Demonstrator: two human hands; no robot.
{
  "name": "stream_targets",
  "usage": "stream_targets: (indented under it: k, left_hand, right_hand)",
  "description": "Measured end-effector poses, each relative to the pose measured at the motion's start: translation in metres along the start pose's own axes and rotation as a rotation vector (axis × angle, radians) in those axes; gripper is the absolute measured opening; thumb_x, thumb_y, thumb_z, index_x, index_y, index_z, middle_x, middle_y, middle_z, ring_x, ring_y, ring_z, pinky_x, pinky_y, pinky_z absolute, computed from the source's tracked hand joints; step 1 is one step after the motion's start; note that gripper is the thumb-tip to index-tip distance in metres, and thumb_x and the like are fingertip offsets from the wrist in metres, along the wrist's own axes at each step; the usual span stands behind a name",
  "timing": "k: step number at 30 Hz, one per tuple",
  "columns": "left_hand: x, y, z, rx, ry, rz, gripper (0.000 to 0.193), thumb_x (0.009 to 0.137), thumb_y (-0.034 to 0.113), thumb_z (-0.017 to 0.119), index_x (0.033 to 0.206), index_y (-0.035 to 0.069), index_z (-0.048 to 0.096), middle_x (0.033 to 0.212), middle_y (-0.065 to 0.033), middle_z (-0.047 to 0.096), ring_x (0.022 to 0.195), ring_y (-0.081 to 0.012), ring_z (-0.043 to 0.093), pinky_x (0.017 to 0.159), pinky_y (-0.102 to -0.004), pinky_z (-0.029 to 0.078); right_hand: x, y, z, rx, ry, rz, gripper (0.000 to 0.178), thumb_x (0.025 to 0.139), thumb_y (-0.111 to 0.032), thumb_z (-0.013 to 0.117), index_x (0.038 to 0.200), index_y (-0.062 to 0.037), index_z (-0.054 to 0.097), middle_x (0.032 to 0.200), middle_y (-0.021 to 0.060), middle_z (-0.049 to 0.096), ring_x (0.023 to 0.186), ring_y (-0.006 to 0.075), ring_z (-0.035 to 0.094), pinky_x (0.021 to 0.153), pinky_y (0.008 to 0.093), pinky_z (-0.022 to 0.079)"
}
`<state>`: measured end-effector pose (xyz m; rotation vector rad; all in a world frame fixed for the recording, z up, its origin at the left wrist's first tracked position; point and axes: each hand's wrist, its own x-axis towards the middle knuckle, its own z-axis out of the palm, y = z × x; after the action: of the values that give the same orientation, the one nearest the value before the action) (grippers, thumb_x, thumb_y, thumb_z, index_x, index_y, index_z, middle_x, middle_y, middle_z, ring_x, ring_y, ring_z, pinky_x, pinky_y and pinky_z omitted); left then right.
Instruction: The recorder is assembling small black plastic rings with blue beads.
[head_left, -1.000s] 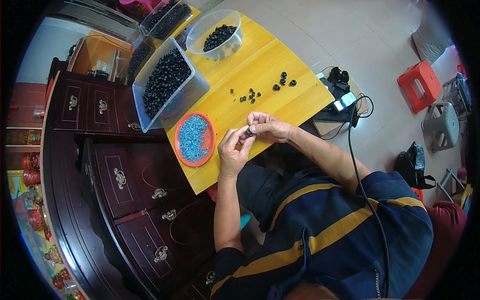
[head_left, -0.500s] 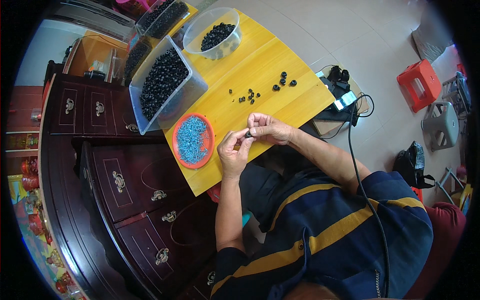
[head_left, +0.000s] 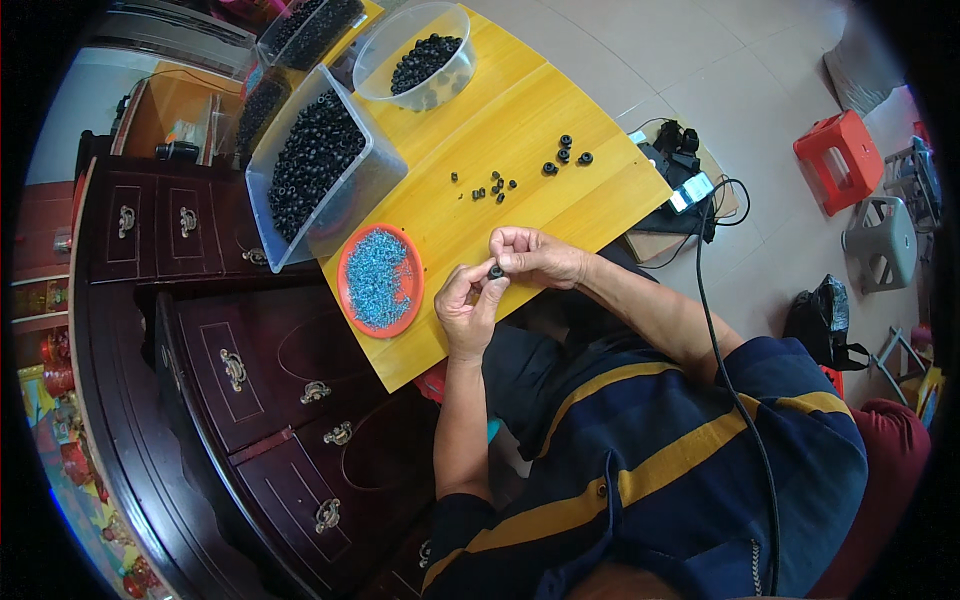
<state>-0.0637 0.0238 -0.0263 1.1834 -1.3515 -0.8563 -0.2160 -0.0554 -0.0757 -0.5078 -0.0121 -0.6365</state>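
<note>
Over the near edge of the yellow table, my left hand (head_left: 467,310) pinches a small black round part (head_left: 496,271) between thumb and fingers. My right hand (head_left: 540,258) meets it from the right, its thumb and fingertips closed right at the part; anything tiny between them is hidden. Left of my hands lies an orange-red plate (head_left: 416,313) heaped with small bluish, shiny pieces (head_left: 376,277). Beyond my hands sit several tiny black pieces (head_left: 496,185). Farther right on the table is a group of larger black round parts (head_left: 565,156).
A rectangular plastic bin (head_left: 375,185) full of black parts stands at the table's left, beside a round clear tub (head_left: 455,78) holding more. Dark wooden drawers (head_left: 235,370) border the left. A black cable (head_left: 712,320) hangs over my right side. Red (head_left: 838,165) and grey (head_left: 882,245) stools stand right.
The view has shifted slightly, so the table and containers sit a little farther left and up. My hands keep their pinch, and the black part between them now shows more of its round face.
</note>
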Motion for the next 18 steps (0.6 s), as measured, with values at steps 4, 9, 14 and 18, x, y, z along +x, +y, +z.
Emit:
stream_targets:
  k: [4, 9, 14, 18]
  left_hand:
    - [0.003, 0.006, 0.000, 0.128, -0.022, 0.056, 0.020, 0.083, -0.003, 0.075, 0.102, -0.001, 0.071, 0.079, -0.0038, 0.063, 0.069, -0.0104, 0.056, 0.064, -0.0223, 0.045]
    - [0.011, 0.023, -0.006, 0.340, -0.089, 0.151, 0.023, 0.079, -0.004, 0.076, 0.102, 0.000, 0.071, 0.081, -0.0077, 0.066, 0.069, -0.0150, 0.062, 0.064, -0.0253, 0.049]
    - [0.011, 0.026, -0.012, 0.434, -0.135, 0.178, 0.024, 0.078, -0.004, 0.077, 0.102, 0.000, 0.071, 0.082, -0.0084, 0.067, 0.069, -0.0159, 0.064, 0.063, -0.0265, 0.051]
    - [0.010, 0.027, -0.013, 0.414, -0.134, 0.140, 0.025, 0.078, -0.005, 0.076, 0.102, 0.000, 0.071, 0.080, -0.0073, 0.066, 0.067, -0.0150, 0.062, 0.061, -0.0260, 0.050]
  right_hand:
    - [-0.002, 0.000, 0.001, -0.006, 0.014, -0.004, 0.018, 0.094, -0.017, 0.070, 0.099, -0.0083, 0.056, 0.092, 0.0028, 0.068, 0.090, 0.0120, 0.064, 0.087, 0.0288, 0.049]
    - [-0.003, -0.001, -0.001, -0.108, 0.010, -0.028, 0.017, 0.093, -0.016, 0.071, 0.097, -0.0077, 0.057, 0.092, 0.0030, 0.068, 0.087, 0.0108, 0.064, 0.082, 0.0264, 0.051]
    - [-0.003, -0.003, 0.001, -0.217, 0.036, -0.022, 0.016, 0.093, -0.015, 0.071, 0.095, -0.0075, 0.057, 0.090, 0.0013, 0.067, 0.083, 0.0088, 0.062, 0.079, 0.0236, 0.050]
    - [-0.001, -0.002, 0.004, -0.241, 0.049, -0.015, 0.016, 0.093, -0.015, 0.071, 0.096, -0.0076, 0.057, 0.089, 0.0003, 0.066, 0.083, 0.0080, 0.061, 0.078, 0.0229, 0.050]
